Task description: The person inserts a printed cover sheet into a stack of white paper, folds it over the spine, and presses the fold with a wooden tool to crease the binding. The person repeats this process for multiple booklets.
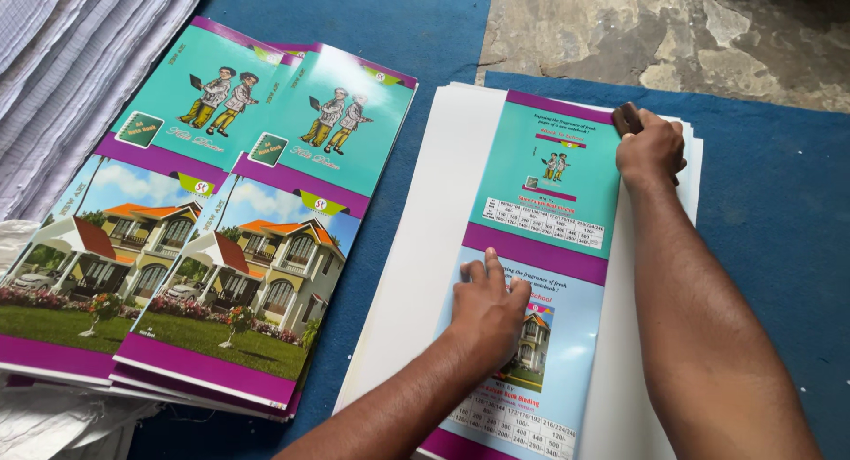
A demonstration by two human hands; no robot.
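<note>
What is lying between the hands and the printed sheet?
Nothing visible. The left hand lies flat on the printed sheet, and the right hand presses a dark tool at its top right edge.

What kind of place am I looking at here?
Likely a small notebook bindery or print workshop, worked on the floor: a stack of printed covers, a white sheet pile under the folded cover, and blue matting over rough concrete.

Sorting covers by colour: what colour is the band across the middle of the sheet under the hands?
Purple band, clearest in the head view.
</note>
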